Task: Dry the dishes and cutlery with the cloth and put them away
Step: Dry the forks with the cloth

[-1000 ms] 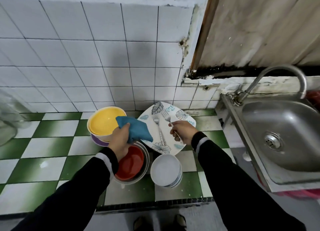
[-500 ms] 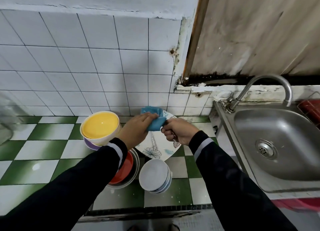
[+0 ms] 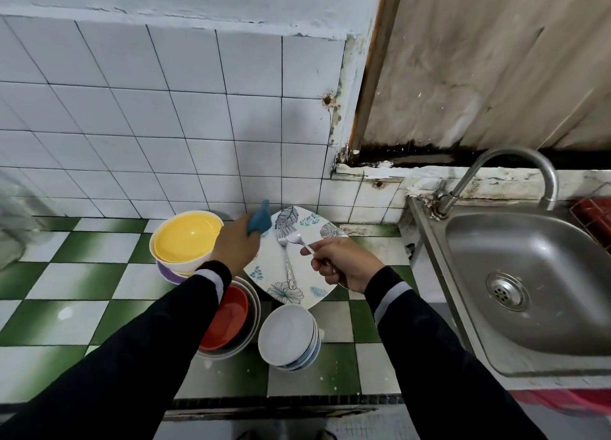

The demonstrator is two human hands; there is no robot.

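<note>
Blue cloth [image 3: 259, 222] gripped in left hand [image 3: 235, 245], raised over far-left edge of plate [image 3: 269, 271]. Fork [image 3: 293, 240] pinched by handle in right hand [image 3: 344, 263], tines pointed left, above plate. Second fork [image 3: 287, 264] laid on plate. Plate set on bench [image 3: 82, 284].

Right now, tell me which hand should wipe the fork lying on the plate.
Left, I'd say. The left hand holds the blue cloth just beside the tines of the fork on the plate, while the right hand has its grip taken up by a second fork held above it.
</note>
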